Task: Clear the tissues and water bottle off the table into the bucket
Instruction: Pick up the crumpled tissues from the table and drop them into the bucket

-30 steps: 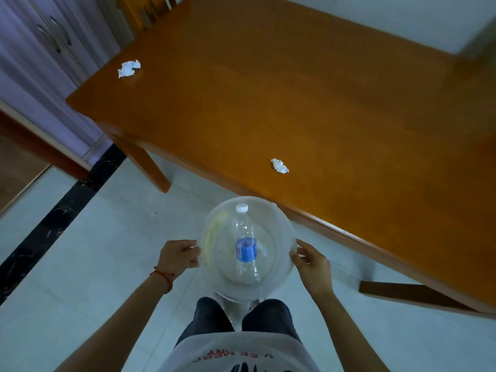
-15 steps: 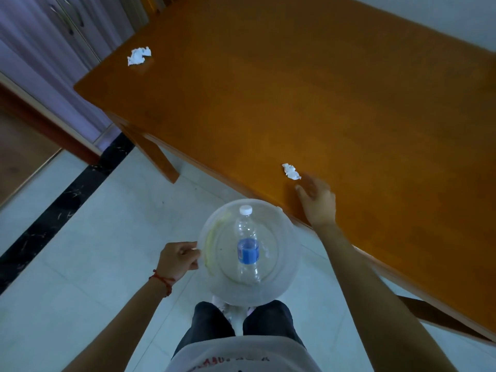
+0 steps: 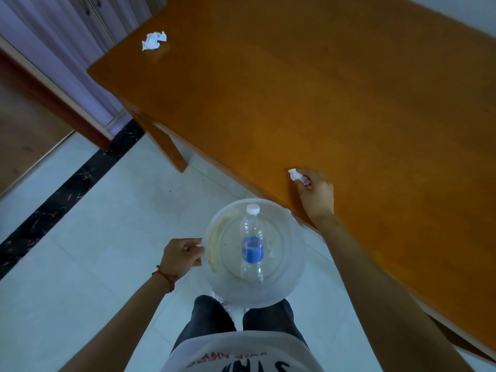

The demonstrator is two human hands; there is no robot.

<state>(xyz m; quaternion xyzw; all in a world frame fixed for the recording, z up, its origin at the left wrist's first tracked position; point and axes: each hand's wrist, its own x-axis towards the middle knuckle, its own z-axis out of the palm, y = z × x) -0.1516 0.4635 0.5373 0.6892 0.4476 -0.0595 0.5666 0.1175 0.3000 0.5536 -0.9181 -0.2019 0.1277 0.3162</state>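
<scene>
We are pinching a small tissue [image 3: 297,176] on the counter [image 3: 308,89] with our right hand [image 3: 316,193]; our left hand [image 3: 182,256] is gripping the bucket [image 3: 296,253] rim, bottle [image 3: 252,248] inside. Another tissue [image 3: 154,41] is lying far beyond our left hand.

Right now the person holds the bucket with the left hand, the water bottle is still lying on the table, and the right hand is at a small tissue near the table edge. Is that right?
One thing is wrong: the water bottle is not on the table; it already lies inside the bucket, as the head view shows. The rest holds: the left hand holds the bucket rim, and the right hand pinches the small tissue near the table edge.
</scene>
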